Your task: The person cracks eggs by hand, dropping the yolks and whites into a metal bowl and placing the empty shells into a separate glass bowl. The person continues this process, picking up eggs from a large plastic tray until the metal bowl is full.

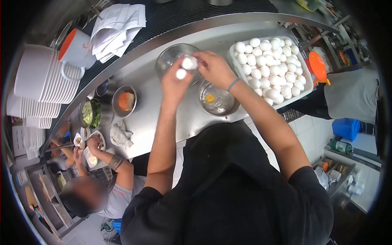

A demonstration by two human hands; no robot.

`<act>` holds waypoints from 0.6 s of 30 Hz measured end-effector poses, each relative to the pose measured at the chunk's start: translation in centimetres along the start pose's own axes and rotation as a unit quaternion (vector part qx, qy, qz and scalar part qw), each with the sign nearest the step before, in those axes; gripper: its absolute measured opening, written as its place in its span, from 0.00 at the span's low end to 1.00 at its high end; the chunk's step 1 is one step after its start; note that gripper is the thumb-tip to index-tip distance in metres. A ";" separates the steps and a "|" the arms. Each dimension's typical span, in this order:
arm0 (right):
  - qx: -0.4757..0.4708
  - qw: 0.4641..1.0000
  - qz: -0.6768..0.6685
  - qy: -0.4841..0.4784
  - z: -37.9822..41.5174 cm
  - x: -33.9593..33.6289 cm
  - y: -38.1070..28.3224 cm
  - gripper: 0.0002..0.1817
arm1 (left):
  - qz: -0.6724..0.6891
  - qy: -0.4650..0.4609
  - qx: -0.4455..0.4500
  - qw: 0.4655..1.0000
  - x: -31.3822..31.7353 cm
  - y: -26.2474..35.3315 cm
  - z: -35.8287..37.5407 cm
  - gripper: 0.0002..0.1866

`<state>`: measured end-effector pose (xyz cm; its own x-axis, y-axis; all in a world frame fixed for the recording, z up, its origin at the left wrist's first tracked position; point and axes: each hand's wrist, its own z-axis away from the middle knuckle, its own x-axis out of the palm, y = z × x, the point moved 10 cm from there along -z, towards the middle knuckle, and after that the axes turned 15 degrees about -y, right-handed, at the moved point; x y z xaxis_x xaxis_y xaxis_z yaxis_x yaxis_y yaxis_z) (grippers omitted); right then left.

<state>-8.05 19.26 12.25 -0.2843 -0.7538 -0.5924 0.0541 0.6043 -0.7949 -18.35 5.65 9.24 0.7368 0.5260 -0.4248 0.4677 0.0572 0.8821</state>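
Note:
Over the back bowl [162,57], my left hand [173,87] is closed around two white pieces. One is a rounded white egg [181,74] against the palm; the other is a blurred white egg [189,63] at the fingertips. My right hand [215,70] meets that upper egg from the right, its fingers bent and pinching at its edge; whether its shell is cracked I cannot tell. Just below my right wrist sits a metal bowl [228,109] with a yellow yolk [210,98] and clear egg white in it.
A white crate [301,97] full of eggs stands at the right. Leftward are a bowl with orange food [125,101], a pot of chopped greens [87,113] and a crumpled cloth [121,134]. A co-worker [122,179] handles plates at the lower left; another person [353,94] stands at right.

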 end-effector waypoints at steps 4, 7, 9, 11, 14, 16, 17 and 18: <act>0.033 0.995 0.089 0.014 0.5 -1.4 2.6 0.19 | -0.077 0.050 -0.052 0.994 -2.3 -5.3 0.6 0.33; 0.069 0.962 0.261 0.045 3.5 -6.1 6.3 0.19 | 0.044 -0.004 -0.246 0.968 -2.2 -7.0 3.8 0.28; 0.150 0.907 0.391 0.057 5.9 -10.2 7.6 0.20 | 0.133 -0.026 -0.293 0.946 -1.5 -8.0 6.4 0.25; 0.222 0.871 0.439 0.006 8.2 -12.2 9.9 0.21 | 0.208 -0.005 -0.230 0.951 0.0 -9.5 7.8 0.22; 0.229 0.851 0.472 -0.018 10.1 -12.1 11.4 0.22 | 0.207 -0.061 -0.217 0.952 2.7 -7.7 8.1 0.23; 0.221 0.853 0.472 -0.012 9.9 -12.2 11.4 0.23 | 0.162 -0.089 -0.204 0.961 4.5 -6.4 7.5 0.24; 0.218 0.854 0.472 -0.009 10.1 -12.2 11.2 0.24 | 0.152 -0.103 -0.198 0.963 5.5 -5.9 7.3 0.25; 0.213 0.868 0.449 0.011 10.3 -12.4 10.9 0.24 | 0.143 -0.116 -0.192 0.964 6.4 -4.9 6.9 0.26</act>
<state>5.94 32.56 9.60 0.0379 -0.0205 -0.9991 0.6100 0.7924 0.0068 -12.54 2.88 0.81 0.9186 0.3662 -0.1486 0.0471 0.2717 0.9612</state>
